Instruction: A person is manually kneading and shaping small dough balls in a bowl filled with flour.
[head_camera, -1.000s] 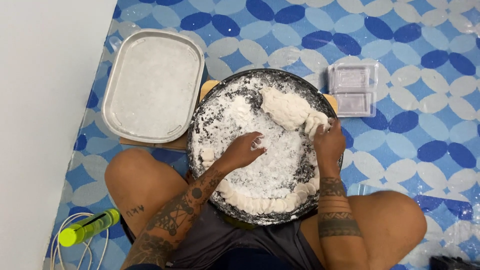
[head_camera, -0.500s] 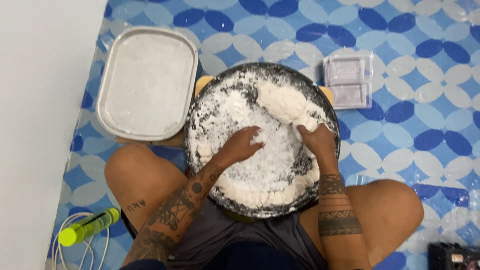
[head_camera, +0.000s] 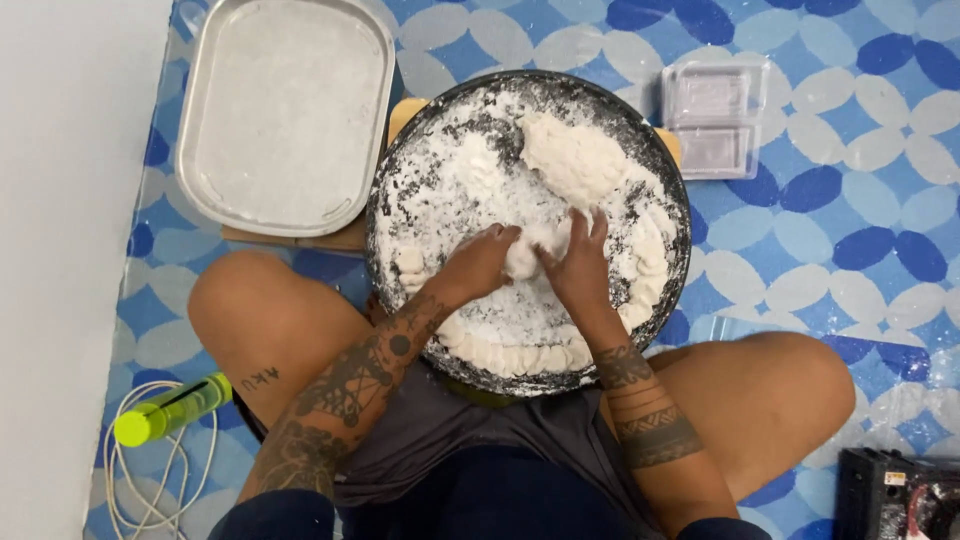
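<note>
On the floor, nearest the camera: a person is sitting cross-legged on a blue and white patterned mat (head_camera: 850, 210), knees spread to either side, both forearms tattooed.
Pan: a round dark pan (head_camera: 385, 200) is sitting just ahead of the lap, between the knees, its inside dusted white with flour.
Left hand: the left hand (head_camera: 483, 262) is reaching in from the lower left, fingers curling onto a small piece of dough (head_camera: 525, 258) near the pan's middle.
Right hand: the right hand (head_camera: 578, 265) is pressing against the same piece from the other side, fingers bent around it.
Hands together: both hands are meeting on the small piece, closing on it, fingertips nearly touching.
Discs: small flat dough rounds (head_camera: 520, 355) are lying in a row along the pan's near rim and up its right side.
Dough lump: a large lump (head_camera: 570, 155) is resting in the far part of the pan, apart from the hands.
Left of the knee: a green-capped bottle (head_camera: 165, 410) is lying on a coiled white cord (head_camera: 130, 480).
Far left: a rectangular metal tray (head_camera: 285, 110), floured inside, is sitting just beside the pan.
Far right: a clear plastic box (head_camera: 715, 120) is lying near the pan's far rim.
Lower right corner: a dark device (head_camera: 895, 495) is showing only partly.
</note>
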